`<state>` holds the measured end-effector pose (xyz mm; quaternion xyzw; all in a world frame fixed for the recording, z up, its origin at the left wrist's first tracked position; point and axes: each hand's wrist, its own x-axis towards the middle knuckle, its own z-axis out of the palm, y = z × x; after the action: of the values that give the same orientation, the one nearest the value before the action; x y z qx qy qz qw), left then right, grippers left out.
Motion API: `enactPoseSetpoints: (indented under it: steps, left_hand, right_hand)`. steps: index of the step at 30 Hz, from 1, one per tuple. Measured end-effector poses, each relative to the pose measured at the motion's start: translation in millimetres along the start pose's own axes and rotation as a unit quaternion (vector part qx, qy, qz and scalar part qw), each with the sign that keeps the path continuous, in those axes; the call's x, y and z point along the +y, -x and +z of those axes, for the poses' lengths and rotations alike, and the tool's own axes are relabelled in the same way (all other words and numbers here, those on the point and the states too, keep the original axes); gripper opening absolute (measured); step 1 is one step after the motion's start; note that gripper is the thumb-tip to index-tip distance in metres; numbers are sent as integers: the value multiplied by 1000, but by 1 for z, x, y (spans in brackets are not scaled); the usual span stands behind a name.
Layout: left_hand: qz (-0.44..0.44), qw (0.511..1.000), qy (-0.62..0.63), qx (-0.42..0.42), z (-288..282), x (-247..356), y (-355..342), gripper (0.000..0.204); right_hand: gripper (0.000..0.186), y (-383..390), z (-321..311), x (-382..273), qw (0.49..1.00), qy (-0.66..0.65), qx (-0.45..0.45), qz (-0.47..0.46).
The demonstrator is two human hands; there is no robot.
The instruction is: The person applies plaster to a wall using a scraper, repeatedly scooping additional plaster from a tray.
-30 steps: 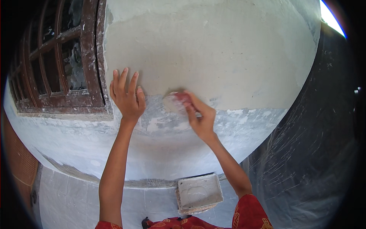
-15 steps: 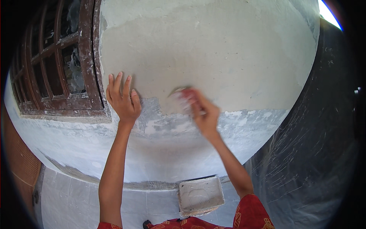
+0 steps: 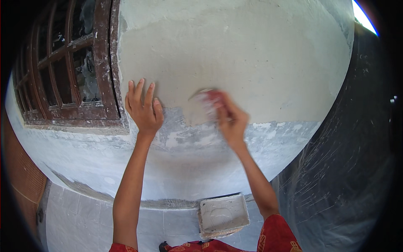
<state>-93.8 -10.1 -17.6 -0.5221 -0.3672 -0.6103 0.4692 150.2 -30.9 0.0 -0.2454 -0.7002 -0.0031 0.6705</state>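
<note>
My left hand (image 3: 144,111) lies on the pale plastered wall (image 3: 235,59), fingers spread, close to the window frame. Farther right, my right hand (image 3: 233,119) is closed around a red hand tool (image 3: 212,100) smeared with white. Motion blurs this tool, and its exact kind cannot be made out; its far edge looks greenish. It is against the wall or very near it, just above the ragged lower border of the beige coat. Below that border the wall turns patchy grey and white. On the floor stands a rectangular tub (image 3: 223,213) of pale paste.
A brown wooden window (image 3: 69,63) with panes and white splashes is at the upper left. Dark plastic sheeting (image 3: 336,168), streaked with white, hangs along the right. Grey floor tiles (image 3: 84,214) run below the wall. A brown woven panel (image 3: 25,176) stands at the far left.
The view has shifted slightly, so window, wall and both hands appear farther right. My left hand keeps its place on the wall; the red tool is still blurred, at nearly the same spot.
</note>
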Motion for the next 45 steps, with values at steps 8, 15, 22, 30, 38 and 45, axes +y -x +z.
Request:
enactPoseSetpoints:
  steps: [8, 15, 22, 30, 38, 45]
  left_hand:
    - [-4, 1000, 4, -13, -3, 3, -2, 44]
    - [-1, 1000, -11, -13, -3, -3, 1, 45]
    - [2, 1000, -9, -17, -1, 4, -3, 44]
    - [29, 999, -19, -20, -5, -2, 0, 45]
    - [0, 999, -31, -29, -4, 1, -2, 47]
    - [4, 997, -62, -49, -6, 3, -5, 50]
  right_hand:
    - [37, -13, -21, -21, 993, -64, 38, 87]
    - [38, -22, -14, -2, 992, -29, 56, 112]
    - [35, -19, -41, -17, 990, -57, 67, 115]
    - [36, 2, -29, 7, 977, -42, 76, 193]
    - [34, 7, -14, -14, 991, -66, 55, 106]
    - [34, -21, -31, -7, 982, -59, 104, 147]
